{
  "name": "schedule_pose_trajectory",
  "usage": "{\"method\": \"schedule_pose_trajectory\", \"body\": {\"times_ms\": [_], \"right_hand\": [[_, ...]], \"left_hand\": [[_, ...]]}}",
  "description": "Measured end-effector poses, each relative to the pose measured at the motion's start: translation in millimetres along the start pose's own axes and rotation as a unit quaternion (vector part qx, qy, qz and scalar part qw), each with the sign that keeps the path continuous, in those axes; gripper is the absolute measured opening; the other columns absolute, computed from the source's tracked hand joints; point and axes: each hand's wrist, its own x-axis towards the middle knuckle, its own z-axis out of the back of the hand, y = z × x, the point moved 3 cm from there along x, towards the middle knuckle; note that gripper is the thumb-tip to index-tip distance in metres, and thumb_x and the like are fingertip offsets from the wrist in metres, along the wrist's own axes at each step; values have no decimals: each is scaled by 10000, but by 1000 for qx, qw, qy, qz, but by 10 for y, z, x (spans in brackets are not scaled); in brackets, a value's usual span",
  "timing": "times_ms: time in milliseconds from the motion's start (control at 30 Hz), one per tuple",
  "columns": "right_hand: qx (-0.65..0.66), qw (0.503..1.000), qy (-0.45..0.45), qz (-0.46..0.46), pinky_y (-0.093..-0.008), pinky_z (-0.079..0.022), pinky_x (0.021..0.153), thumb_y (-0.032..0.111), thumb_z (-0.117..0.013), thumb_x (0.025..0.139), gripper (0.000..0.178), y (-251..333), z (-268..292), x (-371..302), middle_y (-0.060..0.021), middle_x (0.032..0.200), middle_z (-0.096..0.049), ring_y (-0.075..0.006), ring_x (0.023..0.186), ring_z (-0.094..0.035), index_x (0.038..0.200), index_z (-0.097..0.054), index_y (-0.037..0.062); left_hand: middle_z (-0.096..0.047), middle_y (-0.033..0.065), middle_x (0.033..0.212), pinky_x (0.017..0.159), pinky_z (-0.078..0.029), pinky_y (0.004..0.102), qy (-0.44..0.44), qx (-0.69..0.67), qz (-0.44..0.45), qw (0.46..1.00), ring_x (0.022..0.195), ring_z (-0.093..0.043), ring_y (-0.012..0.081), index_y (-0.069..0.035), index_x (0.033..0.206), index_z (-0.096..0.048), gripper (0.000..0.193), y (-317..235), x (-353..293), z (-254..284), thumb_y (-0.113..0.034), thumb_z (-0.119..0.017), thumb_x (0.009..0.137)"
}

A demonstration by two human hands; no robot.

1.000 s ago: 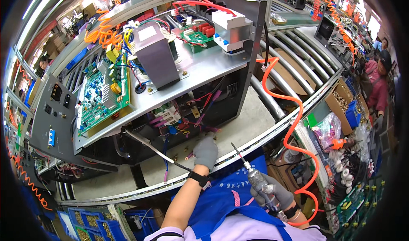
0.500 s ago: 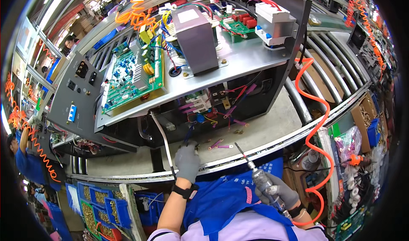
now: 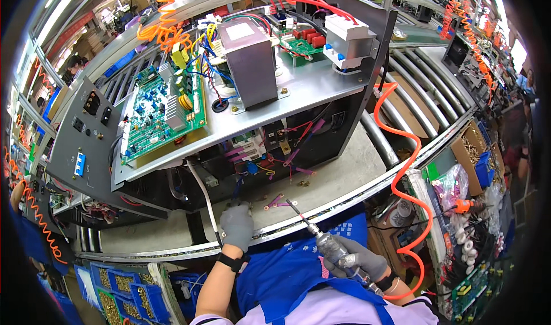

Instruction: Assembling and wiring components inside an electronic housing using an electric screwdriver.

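My right hand (image 3: 363,257), in a grey glove, is wrapped around a silver air screwdriver (image 3: 331,248). Its long bit points up and left, the tip near some loose purple wire leads with ring terminals (image 3: 278,202). My left hand (image 3: 236,226), also gloved, has its fingers curled at the front of an open electrical unit (image 3: 252,124). A dark blue wire (image 3: 237,190) runs down toward its fingertips, but what they pinch is hidden. Beside that hand, a white cable (image 3: 202,190) slants down from the unit. Small brass-coloured fasteners (image 3: 303,183) lie on the grey board (image 3: 356,161).
On the unit sit a large transformer (image 3: 250,66) and a green circuit board (image 3: 163,115). An orange coiled air hose (image 3: 396,181) loops down at right. Blue bins (image 3: 150,302) of small metal parts stand lower left. Conveyor rollers (image 3: 416,95) lie right of the unit. Another person is at the far right.
The view has turned, so the scene shifts left and slightly up. The screwdriver's tip has come a little closer to the purple leads. My left hand stays by the unit's front.
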Motion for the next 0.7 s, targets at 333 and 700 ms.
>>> {"method": "schedule_pose_trajectory", "body": {"times_ms": [333,700], "right_hand": [[-15,1000,1,-2,-246,-387,483,342,-770,667,754,106,-103,0,-68,743,-495,-133,548,-484,1240,-402,19],[-17,999,26,12,-246,-428,530,309,-781,654,816,177,-20,-134,-76,820,-520,-128,612,-521,1303,-381,18]], "left_hand": [[-653,85,864,681,-496,288,76,-561,124,815,822,-628,172,-21,1041,-633,192,-544,-76,637,-93,-624,862],[-558,39,847,588,-429,226,258,-787,146,542,700,-514,88,27,1112,-572,278,-947,87,521,-207,-541,966]]}}
